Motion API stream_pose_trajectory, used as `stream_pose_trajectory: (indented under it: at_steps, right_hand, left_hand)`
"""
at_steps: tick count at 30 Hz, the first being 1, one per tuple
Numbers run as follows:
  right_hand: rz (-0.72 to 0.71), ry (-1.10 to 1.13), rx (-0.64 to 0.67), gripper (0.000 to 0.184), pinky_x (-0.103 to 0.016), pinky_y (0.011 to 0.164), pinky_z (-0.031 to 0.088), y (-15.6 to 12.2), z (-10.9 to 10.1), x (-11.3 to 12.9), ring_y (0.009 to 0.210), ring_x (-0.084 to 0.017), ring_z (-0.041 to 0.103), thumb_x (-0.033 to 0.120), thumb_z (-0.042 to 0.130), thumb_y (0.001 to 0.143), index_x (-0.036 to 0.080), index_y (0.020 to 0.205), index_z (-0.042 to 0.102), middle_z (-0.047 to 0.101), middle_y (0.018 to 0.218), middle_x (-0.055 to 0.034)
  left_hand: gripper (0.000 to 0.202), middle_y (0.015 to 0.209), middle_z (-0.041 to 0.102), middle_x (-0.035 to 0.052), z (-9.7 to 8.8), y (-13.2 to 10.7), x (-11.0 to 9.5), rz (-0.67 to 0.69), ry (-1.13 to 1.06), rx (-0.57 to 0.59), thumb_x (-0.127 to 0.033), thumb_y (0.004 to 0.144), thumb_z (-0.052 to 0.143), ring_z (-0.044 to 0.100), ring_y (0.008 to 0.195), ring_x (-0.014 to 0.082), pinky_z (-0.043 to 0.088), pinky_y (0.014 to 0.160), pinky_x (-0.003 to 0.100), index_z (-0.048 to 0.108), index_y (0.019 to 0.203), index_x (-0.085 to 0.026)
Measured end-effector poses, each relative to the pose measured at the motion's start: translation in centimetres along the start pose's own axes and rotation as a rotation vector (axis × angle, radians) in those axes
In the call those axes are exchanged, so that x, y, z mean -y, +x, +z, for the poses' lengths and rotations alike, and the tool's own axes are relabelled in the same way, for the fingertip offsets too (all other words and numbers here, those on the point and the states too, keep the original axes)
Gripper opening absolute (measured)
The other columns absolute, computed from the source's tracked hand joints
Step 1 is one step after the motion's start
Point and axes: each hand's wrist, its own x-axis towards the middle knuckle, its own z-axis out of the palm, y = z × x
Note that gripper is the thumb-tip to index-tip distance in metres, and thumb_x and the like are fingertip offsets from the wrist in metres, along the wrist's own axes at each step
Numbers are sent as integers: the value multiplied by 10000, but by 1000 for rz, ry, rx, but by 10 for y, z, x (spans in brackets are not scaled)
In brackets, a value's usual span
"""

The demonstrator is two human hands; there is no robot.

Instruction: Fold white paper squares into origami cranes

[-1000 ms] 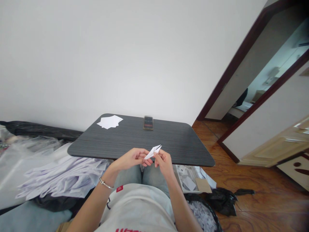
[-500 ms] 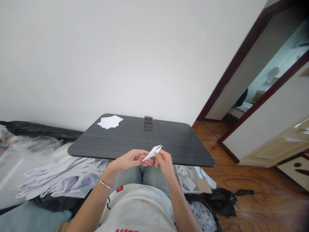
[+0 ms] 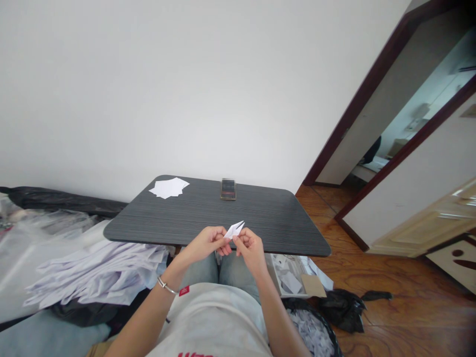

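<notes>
A small white piece of folded paper [image 3: 235,229], pointed and split into two tips at its far end, is held between both hands above the near edge of the dark table [image 3: 201,213]. My left hand [image 3: 213,241] is closed on its left end, thumb on top and fingers curled beneath. On the other side my right hand [image 3: 248,244] pinches the lower right part between thumb and fingers. The paper's near end is hidden by the fingers.
A stack of white paper sheets [image 3: 169,188] lies at the table's far left, and a small dark rectangular object [image 3: 228,189] near its back edge. Piled white cloth [image 3: 100,270] is at left. A tray of paper pieces [image 3: 288,275] and a black-lined bin [image 3: 314,327] stand at right.
My left fingers, spread under the paper before, have curled and closed on it with the thumb on top. The paper has shifted slightly left, and less of its near end shows.
</notes>
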Motion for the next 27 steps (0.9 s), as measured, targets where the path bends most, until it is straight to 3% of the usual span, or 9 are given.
stream_pose_trajectory:
  at_steps: [14, 22, 27]
  right_hand:
    - [-52, 5, 28, 245, -189, 384, 285, -3, -2, 3, 342, -70, 383, 350, 532, 797, 186, 624, 479, 458, 412, 71]
    - [-27, 39, 28, 226, -185, 386, 301, -1, -1, -2, 338, -68, 389, 342, 544, 786, 181, 635, 494, 460, 411, 75]
    - [-22, 63, 30, 233, -182, 395, 319, 1, 0, -6, 340, -70, 406, 366, 552, 782, 183, 649, 494, 463, 405, 79]
  left_hand:
    - [240, 549, 634, 18, 5, -1, 0, 137, 258, -64, -349, 808, 529, 586, 495, 117, 453, 511, 204, 503, 667, -157]
    - [305, 590, 644, 35, 4, 3, 9, 50, 131, -13, -440, 785, 543, 592, 516, 118, 471, 534, 222, 490, 726, -145]
    - [346, 560, 626, 21, 3, 6, 15, 77, 119, -33, -480, 785, 525, 576, 480, 114, 461, 498, 214, 497, 747, -137]
